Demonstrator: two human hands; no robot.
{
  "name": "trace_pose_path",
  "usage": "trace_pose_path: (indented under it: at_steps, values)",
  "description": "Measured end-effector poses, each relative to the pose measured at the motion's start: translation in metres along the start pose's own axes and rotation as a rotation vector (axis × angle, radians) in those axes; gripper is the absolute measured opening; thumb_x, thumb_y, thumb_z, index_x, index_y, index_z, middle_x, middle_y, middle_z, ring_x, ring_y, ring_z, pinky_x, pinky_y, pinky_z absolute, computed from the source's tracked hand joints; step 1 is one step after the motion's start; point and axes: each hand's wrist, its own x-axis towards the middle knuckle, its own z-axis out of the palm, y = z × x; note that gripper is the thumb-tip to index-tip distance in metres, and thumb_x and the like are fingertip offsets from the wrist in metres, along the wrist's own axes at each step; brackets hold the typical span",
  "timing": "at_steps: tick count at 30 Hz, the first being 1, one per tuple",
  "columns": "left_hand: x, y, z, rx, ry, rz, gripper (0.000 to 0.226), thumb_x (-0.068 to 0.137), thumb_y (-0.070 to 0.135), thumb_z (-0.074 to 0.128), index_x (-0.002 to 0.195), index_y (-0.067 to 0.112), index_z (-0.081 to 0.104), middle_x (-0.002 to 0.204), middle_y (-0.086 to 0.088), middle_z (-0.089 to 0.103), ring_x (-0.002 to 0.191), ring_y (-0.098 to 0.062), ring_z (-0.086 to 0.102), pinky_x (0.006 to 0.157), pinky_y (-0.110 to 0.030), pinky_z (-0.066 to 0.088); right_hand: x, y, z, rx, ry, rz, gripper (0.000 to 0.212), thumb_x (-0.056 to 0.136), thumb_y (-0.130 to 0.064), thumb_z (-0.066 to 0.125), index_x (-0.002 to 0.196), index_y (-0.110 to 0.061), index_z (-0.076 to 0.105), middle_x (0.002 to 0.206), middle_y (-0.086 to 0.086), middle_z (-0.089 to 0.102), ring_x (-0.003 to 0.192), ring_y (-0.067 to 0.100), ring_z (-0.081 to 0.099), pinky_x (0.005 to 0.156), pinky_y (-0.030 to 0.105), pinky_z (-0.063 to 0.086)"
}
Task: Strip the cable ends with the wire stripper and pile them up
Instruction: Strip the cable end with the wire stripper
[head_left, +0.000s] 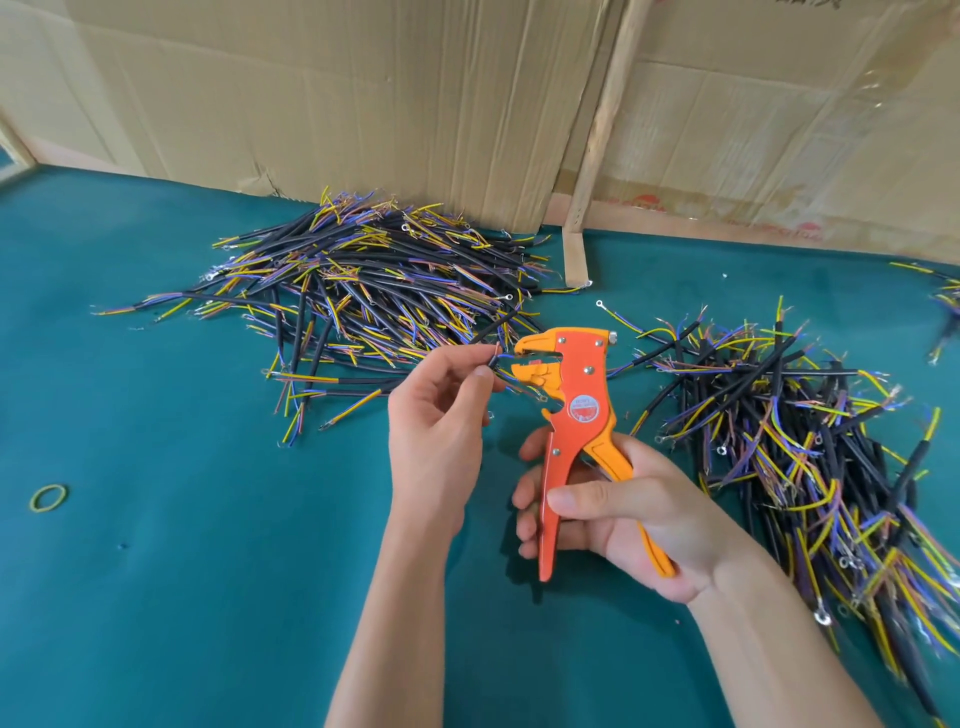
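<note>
Work surface: a table covered in teal felt-like cloth fills the foreground. Behind it, creased corrugated cardboard sheets stand upright as a backdrop, partly taped. A pale wooden post leans between the sheets. Lighting is soft and even, without hard shadows.

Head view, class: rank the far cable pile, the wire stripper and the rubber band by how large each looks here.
1. Far cable pile, by far the widest.
2. Wire stripper; it is nearer the camera, which flatters it, yet it still looks smaller than the pile.
3. Rubber band, smallest.
</note>
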Motion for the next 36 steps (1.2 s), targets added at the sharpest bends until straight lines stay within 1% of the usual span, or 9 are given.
trace_pose_path:
  at_steps: [4,6,10,13,17,22,27,32,36]
  values:
    - [-0.0003,0.0006,0.0010,0.010,-0.011,-0.004,0.029,0.096,0.003,0.059,0.090,0.026,0.074,0.075,0.007,0.070,0.062,-0.004,0.057,0.054,-0.012,0.039,0.0004,-0.0010,0.0015,0.005,0.011,-0.004,0.039,0.072,0.000,0.079,0.109,-0.003,0.068,0.091,0.027,0.063,0.076,0.040,0.063,0.075,0.053,0.056]
    - [0.0000,0.0007,0.0010,0.008,-0.012,-0.006,0.028,0.096,0.003,0.059,0.091,0.026,0.074,0.074,0.007,0.070,0.062,-0.004,0.056,0.054,-0.012,0.039,0.0004,-0.0012,0.0021,-0.005,0.010,-0.001,0.037,0.072,0.000,0.079,0.107,-0.003,0.067,0.088,0.025,0.060,0.075,0.039,0.061,0.073,0.052,0.056]
    - [-0.0002,0.0005,0.0012,0.008,-0.017,-0.003,0.026,0.095,0.005,0.059,0.092,0.025,0.074,0.075,0.006,0.070,0.061,-0.006,0.054,0.053,-0.013,0.039,0.0003,-0.0017,0.0036,-0.012,0.012,-0.003,0.034,0.073,0.001,0.079,0.104,-0.005,0.065,0.081,0.021,0.056,0.070,0.037,0.059,0.068,0.048,0.056]
    - [-0.0001,0.0003,0.0014,0.002,-0.016,-0.002,0.026,0.094,0.006,0.059,0.090,0.027,0.074,0.075,0.005,0.070,0.060,-0.007,0.052,0.053,-0.013,0.039,0.0004,-0.0014,0.0032,-0.014,0.023,-0.009,0.030,0.077,0.005,0.073,0.103,-0.005,0.062,0.078,0.019,0.054,0.068,0.036,0.058,0.066,0.047,0.056]
    - [-0.0002,0.0007,0.0016,-0.004,-0.018,0.000,0.027,0.095,0.005,0.059,0.090,0.027,0.074,0.075,0.005,0.069,0.060,-0.006,0.053,0.053,-0.013,0.039,0.0003,-0.0013,0.0033,-0.011,0.024,-0.008,0.031,0.077,0.006,0.071,0.105,-0.004,0.059,0.077,0.019,0.053,0.067,0.036,0.057,0.065,0.046,0.055]
    - [0.0005,0.0003,0.0020,-0.004,-0.020,0.000,0.027,0.094,0.006,0.059,0.090,0.028,0.075,0.074,0.005,0.069,0.060,-0.007,0.052,0.053,-0.013,0.039,0.0012,-0.0006,0.0025,-0.010,0.024,-0.005,0.030,0.076,0.004,0.073,0.101,-0.005,0.059,0.075,0.018,0.054,0.064,0.034,0.056,0.063,0.045,0.055]
    - [-0.0002,-0.0004,0.0015,-0.006,-0.033,-0.005,0.022,0.091,0.012,0.060,0.090,0.028,0.074,0.075,0.005,0.070,0.060,-0.009,0.051,0.053,-0.014,0.039,0.0043,0.0021,0.0030,-0.046,0.052,0.000,0.020,0.076,-0.002,0.076,0.086,-0.011,0.061,0.064,0.016,0.050,0.054,0.031,0.052,0.055,0.039,0.049]
    - [-0.0001,0.0005,0.0009,0.009,-0.038,-0.009,0.019,0.086,0.019,0.059,0.087,0.030,0.075,0.075,0.006,0.070,0.060,-0.009,0.052,0.054,-0.015,0.039,0.0051,0.0034,0.0023,-0.050,0.048,0.004,0.023,0.076,-0.006,0.079,0.083,-0.012,0.058,0.060,0.013,0.048,0.051,0.029,0.050,0.056,0.040,0.045]
    - [-0.0005,-0.0007,0.0008,0.052,-0.044,0.006,0.018,0.088,0.018,0.060,0.089,0.028,0.074,0.074,0.006,0.070,0.060,-0.010,0.051,0.054,-0.018,0.039,0.0060,0.0035,0.0035,-0.020,0.062,-0.006,0.023,0.075,-0.004,0.078,0.079,-0.012,0.058,0.061,0.009,0.043,0.050,0.026,0.047,0.052,0.037,0.046]
